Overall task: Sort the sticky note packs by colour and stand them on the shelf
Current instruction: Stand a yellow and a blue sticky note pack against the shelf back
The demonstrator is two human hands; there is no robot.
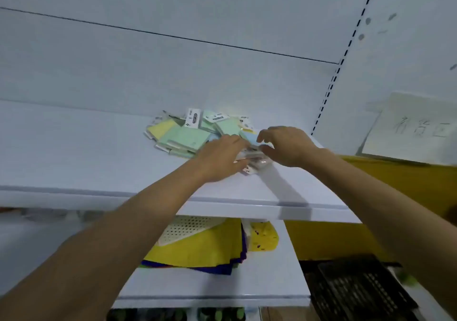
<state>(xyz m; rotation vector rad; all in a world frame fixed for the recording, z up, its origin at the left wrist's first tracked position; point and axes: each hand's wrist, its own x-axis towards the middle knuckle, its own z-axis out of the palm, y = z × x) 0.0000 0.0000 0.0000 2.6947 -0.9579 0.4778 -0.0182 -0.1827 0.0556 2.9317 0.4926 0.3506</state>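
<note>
At 6 o'clock, yellow and blue sheets (pixel 197 254) are kept on the lower shelf (pixel 272 283), with a black crate (pixel 358 288) at 4 o'clock. On the white shelf (pixel 74 152) above, sticky note packs (pixel 188 135) are heaped. The left hand (pixel 220 159) is laid on them, grip spread; a light blue pack (pixel 249 136) is pinched by the right hand (pixel 288 146).

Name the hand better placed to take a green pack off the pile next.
Left, probably. The left hand rests flat right beside the green packs. The right hand is farther right, seemingly pinching a blue pack, and would have to cross over the left.
</note>
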